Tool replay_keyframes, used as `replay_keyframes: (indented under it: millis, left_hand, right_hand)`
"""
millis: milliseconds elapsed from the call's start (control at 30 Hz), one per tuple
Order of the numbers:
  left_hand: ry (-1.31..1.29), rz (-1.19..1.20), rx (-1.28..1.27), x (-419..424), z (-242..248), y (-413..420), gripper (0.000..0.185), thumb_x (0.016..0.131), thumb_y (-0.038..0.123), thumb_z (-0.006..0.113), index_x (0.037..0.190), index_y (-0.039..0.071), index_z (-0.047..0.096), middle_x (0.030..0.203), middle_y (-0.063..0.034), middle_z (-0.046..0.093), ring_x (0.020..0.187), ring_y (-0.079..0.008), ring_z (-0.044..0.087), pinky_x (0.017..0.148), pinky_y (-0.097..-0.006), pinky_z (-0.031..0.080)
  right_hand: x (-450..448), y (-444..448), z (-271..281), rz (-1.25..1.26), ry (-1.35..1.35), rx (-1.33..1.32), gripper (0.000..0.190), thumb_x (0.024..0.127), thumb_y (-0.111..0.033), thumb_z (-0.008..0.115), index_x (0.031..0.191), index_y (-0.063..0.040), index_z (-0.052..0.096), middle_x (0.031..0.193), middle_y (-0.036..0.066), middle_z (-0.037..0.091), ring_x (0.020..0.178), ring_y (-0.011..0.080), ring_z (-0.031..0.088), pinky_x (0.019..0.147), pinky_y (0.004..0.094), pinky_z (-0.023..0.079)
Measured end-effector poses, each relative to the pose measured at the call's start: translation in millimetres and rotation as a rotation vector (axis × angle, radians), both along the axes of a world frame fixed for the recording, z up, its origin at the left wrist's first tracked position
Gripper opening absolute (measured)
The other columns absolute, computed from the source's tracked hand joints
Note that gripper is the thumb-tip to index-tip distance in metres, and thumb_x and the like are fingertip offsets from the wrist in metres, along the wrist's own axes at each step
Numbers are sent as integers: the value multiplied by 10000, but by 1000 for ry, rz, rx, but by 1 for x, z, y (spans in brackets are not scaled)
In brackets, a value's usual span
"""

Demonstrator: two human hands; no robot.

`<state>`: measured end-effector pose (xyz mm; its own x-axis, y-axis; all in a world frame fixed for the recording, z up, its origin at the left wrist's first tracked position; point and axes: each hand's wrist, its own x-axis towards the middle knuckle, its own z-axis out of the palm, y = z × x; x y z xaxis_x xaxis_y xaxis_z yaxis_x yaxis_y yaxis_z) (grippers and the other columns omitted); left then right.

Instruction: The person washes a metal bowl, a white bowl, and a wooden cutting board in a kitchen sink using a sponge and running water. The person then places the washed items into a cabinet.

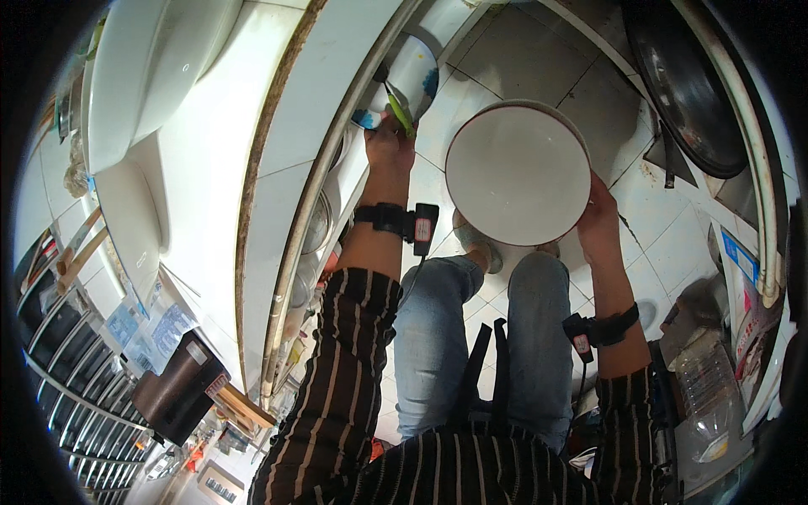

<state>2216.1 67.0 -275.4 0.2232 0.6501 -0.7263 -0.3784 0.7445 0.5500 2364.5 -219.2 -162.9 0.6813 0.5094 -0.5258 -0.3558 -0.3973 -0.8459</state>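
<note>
My left hand (391,142) grips the near rim of a white plate with blue flower patterns (424,60), beside the counter's edge. A green-handled tool (399,110) lies across the plate and against my fingers; its dark end points away from me, and whether it is a knife or a peeler is not clear. My right hand (598,221) holds a large white round bowl (517,177) by its right side, above the floor and in front of my knees. Its pale inside faces up with nothing in it, and my fingers are partly hidden behind its wall.
A white countertop (208,139) with a dark worn edge runs along the left. Dishes (317,221) stand below it. A black wok-like pan (685,82) hangs or leans at the upper right. Clear plastic packaging (707,391) lies at the lower right, and a dark brown box (180,385) at the lower left.
</note>
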Motion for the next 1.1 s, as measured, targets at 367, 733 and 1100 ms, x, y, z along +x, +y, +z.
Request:
replay_keyframes:
  millis: [367, 733, 1100]
  left_hand:
    - [165, -327, 120, -79, 82, -74, 340, 972, 103, 413, 1309, 133, 384, 1264, -95, 509, 1127, -278, 523, 939, -479, 446]
    - [311, -84, 54, -195, 145, -127, 337, 960, 153, 467, 1288, 208, 417, 1197, -30, 556, 1088, -195, 548, 891, -410, 462]
    - [354, 333, 71, -276, 117, -57, 310, 977, 195, 430, 1236, 37, 493, 1269, -73, 518, 1145, -213, 497, 968, -354, 441]
  right_hand:
    - [12, -30, 3, -8, -74, -155, 475, 819, 40, 534, 1289, 6, 470, 1179, 136, 575, 1033, 207, 572, 828, 325, 502]
    - [-6, -81, 13, -48, 39, -239, 459, 857, -21, 555, 1303, 7, 452, 1182, 137, 567, 1030, 207, 576, 777, 298, 519]
    - [-30, -81, 27, 13, 106, -154, 487, 845, -27, 579, 1310, 8, 439, 1218, 139, 537, 981, 207, 605, 720, 290, 548]
